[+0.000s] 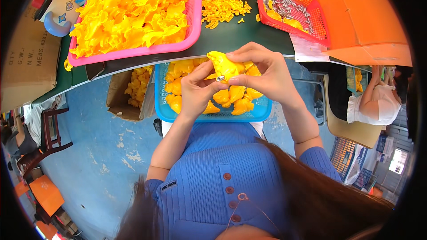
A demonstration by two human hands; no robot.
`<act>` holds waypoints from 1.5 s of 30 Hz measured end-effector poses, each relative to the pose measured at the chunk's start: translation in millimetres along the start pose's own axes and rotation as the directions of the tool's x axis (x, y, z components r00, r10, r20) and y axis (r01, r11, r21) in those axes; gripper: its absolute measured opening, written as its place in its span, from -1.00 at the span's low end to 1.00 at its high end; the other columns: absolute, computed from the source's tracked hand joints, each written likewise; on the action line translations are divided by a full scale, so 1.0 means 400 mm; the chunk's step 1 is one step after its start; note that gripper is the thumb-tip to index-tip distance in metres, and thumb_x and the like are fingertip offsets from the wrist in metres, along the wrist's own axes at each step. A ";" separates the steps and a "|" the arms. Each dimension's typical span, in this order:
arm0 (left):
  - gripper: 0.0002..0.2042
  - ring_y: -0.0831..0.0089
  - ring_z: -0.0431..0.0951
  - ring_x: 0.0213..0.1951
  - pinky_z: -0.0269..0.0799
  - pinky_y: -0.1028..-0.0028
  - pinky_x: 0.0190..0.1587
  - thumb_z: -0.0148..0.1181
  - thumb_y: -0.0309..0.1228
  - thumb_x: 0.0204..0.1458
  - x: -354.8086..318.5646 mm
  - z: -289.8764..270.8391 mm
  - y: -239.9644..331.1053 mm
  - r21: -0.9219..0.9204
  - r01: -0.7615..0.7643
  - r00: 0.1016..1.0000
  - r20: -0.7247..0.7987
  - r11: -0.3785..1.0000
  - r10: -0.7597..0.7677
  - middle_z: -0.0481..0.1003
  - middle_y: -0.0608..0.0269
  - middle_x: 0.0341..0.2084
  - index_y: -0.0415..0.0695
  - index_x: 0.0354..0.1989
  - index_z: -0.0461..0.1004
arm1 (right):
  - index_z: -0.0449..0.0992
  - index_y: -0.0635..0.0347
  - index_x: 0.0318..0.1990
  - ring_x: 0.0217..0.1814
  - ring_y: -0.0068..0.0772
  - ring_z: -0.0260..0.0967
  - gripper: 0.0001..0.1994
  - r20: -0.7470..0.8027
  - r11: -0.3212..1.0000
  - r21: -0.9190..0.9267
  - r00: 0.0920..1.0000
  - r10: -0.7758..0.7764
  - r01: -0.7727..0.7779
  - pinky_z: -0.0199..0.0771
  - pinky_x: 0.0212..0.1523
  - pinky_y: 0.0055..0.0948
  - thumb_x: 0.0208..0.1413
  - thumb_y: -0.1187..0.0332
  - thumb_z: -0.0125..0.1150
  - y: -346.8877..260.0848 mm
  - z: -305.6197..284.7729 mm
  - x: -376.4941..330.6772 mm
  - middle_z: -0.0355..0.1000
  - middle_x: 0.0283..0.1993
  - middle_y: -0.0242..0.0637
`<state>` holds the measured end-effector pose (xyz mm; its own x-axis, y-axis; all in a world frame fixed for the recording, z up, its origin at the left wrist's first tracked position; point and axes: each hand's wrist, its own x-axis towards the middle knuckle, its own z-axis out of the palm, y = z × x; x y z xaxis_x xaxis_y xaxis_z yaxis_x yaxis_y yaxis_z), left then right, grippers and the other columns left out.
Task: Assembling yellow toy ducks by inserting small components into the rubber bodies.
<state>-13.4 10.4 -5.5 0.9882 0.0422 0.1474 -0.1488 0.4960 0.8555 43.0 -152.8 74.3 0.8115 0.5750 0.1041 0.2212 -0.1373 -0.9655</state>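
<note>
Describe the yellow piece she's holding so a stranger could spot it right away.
Find the blue basket on the person's lap, below the table edge. Above it, the left hand and right hand pinch one yellow piece, the only one showing a small metal part.

A yellow plastic piece (224, 66) is being held at frame centre by the left hand (198, 90) and the right hand (260, 69), a small metal part (219, 78) being pinched at its lower edge. Below them, a blue basket (213, 115) of yellow pieces is being kept on the lap. A pink basket (133, 52) is lying upper left, a red basket (296, 29) upper right.
</note>
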 end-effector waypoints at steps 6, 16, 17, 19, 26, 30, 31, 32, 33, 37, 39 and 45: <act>-0.51 0.44 0.44 -0.11 0.46 0.50 -0.09 0.31 -0.60 -0.20 0.003 -0.015 0.002 -0.002 0.025 0.998 0.050 1.000 -0.025 0.38 0.14 -0.12 -0.41 -0.02 0.34 | 0.51 0.30 -0.18 -0.05 -0.40 0.34 -0.65 -0.003 0.997 0.049 0.998 -0.058 0.058 0.32 0.02 -0.47 -0.24 0.59 0.34 0.011 0.007 -0.004 0.37 -0.16 -0.19; -0.46 0.41 0.45 -0.10 0.46 0.48 -0.08 0.32 -0.56 -0.18 0.007 -0.008 0.021 -0.083 0.044 0.997 0.073 0.996 -0.038 0.39 0.12 -0.11 -0.39 0.04 0.30 | 0.46 0.33 -0.17 -0.02 -0.42 0.31 -0.64 -0.079 0.991 0.124 0.996 -0.043 0.053 0.29 0.03 -0.48 -0.23 0.58 0.34 -0.005 0.023 -0.015 0.34 -0.13 -0.21; -0.46 0.41 0.44 -0.09 0.46 0.47 -0.08 0.32 -0.56 -0.18 0.007 -0.008 0.021 -0.068 0.033 0.996 0.083 0.997 -0.027 0.39 0.11 -0.11 -0.39 0.05 0.29 | 0.46 0.33 -0.17 -0.02 -0.42 0.31 -0.64 -0.081 0.991 0.123 0.996 -0.043 0.052 0.29 0.03 -0.48 -0.23 0.58 0.34 -0.004 0.021 -0.014 0.34 -0.13 -0.21; -0.46 0.42 0.44 -0.09 0.46 0.48 -0.08 0.32 -0.55 -0.18 0.008 -0.009 0.022 -0.045 0.042 0.996 0.086 0.998 -0.038 0.38 0.12 -0.11 -0.39 0.04 0.30 | 0.47 0.32 -0.18 -0.02 -0.41 0.31 -0.65 -0.032 0.994 0.092 0.998 -0.050 0.053 0.29 0.04 -0.47 -0.23 0.58 0.34 -0.002 0.012 -0.011 0.34 -0.13 -0.21; -0.51 0.47 0.42 -0.09 0.45 0.53 -0.10 0.32 -0.53 -0.17 0.007 -0.015 0.033 0.040 0.073 0.990 0.120 0.997 -0.077 0.37 0.16 -0.10 -0.41 -0.01 0.34 | 0.47 0.29 -0.19 0.03 -0.37 0.30 -0.68 0.017 0.993 -0.038 0.993 -0.114 0.115 0.28 0.05 -0.47 -0.19 0.57 0.33 -0.007 0.015 -0.014 0.34 -0.12 -0.20; -0.52 0.48 0.41 -0.09 0.45 0.53 -0.10 0.32 -0.51 -0.16 0.008 -0.014 0.026 0.066 0.002 0.990 0.142 0.998 -0.011 0.36 0.15 -0.08 -0.41 -0.02 0.35 | 0.45 0.30 -0.16 0.05 -0.32 0.30 -0.69 0.010 0.983 -0.094 0.987 -0.159 0.159 0.27 0.05 -0.46 -0.15 0.55 0.29 0.010 0.022 -0.019 0.34 -0.09 -0.17; -0.52 0.48 0.42 -0.09 0.44 0.53 -0.09 0.31 -0.50 -0.15 0.006 -0.009 0.024 0.052 0.012 0.992 0.129 0.999 -0.019 0.36 0.15 -0.08 -0.40 -0.02 0.34 | 0.45 0.30 -0.14 0.05 -0.29 0.31 -0.68 0.018 0.977 -0.137 0.986 -0.165 0.166 0.27 0.05 -0.46 -0.14 0.54 0.28 0.011 0.024 -0.020 0.33 -0.08 -0.16; -0.52 0.48 0.42 -0.09 0.44 0.52 -0.09 0.31 -0.50 -0.14 0.004 -0.006 0.023 0.037 0.024 0.993 0.114 0.999 -0.028 0.36 0.15 -0.08 -0.40 -0.01 0.34 | 0.45 0.30 -0.14 0.05 -0.29 0.31 -0.68 0.016 0.977 -0.137 0.986 -0.165 0.165 0.27 0.05 -0.46 -0.14 0.54 0.28 0.010 0.026 -0.021 0.33 -0.08 -0.16; -0.52 0.48 0.42 -0.09 0.44 0.52 -0.09 0.31 -0.50 -0.14 0.003 -0.006 0.022 0.037 0.025 0.993 0.115 0.999 -0.029 0.36 0.15 -0.08 -0.40 -0.01 0.34 | 0.43 0.30 -0.11 0.05 -0.25 0.31 -0.64 -0.001 0.955 -0.219 0.979 -0.205 0.199 0.28 0.04 -0.45 -0.15 0.54 0.29 0.008 0.030 -0.022 0.33 -0.07 -0.14; -0.51 0.46 0.43 -0.08 0.41 0.49 -0.06 0.28 -0.52 -0.12 0.019 -0.016 0.013 -0.121 0.134 0.991 0.039 0.984 -0.130 0.36 0.15 -0.06 -0.36 0.03 0.30 | 0.37 0.28 -0.01 0.04 -0.15 0.30 -0.52 -0.052 0.856 -0.420 0.934 -0.354 0.301 0.31 0.00 -0.41 -0.19 0.52 0.30 -0.011 0.057 -0.016 0.33 -0.03 -0.11; -0.50 0.46 0.42 -0.07 0.39 0.48 -0.05 0.27 -0.52 -0.11 0.027 -0.016 0.010 -0.175 0.164 0.986 0.035 0.971 -0.161 0.36 0.15 -0.06 -0.35 0.05 0.28 | 0.36 0.27 0.01 0.04 -0.15 0.29 -0.50 -0.097 0.824 -0.487 0.920 -0.381 0.289 0.32 0.00 -0.39 -0.20 0.52 0.31 0.002 0.074 -0.008 0.33 -0.02 -0.11; -0.45 0.47 0.40 -0.05 0.37 0.45 -0.02 0.26 -0.45 -0.09 0.032 0.011 0.017 -0.243 0.143 0.990 0.044 0.959 -0.136 0.39 0.18 -0.13 -0.27 0.10 0.20 | 0.34 0.26 0.02 0.09 -0.16 0.27 -0.46 -0.129 0.799 -0.482 0.873 -0.470 0.359 0.31 0.05 -0.36 -0.22 0.52 0.34 0.041 0.066 -0.006 0.31 0.03 -0.08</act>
<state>-2.0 10.5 4.6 0.9967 -0.0636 0.0507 0.0076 0.6929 0.7210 30.2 -135.2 52.0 0.6741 0.4628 0.5757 0.7291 -0.2920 -0.6190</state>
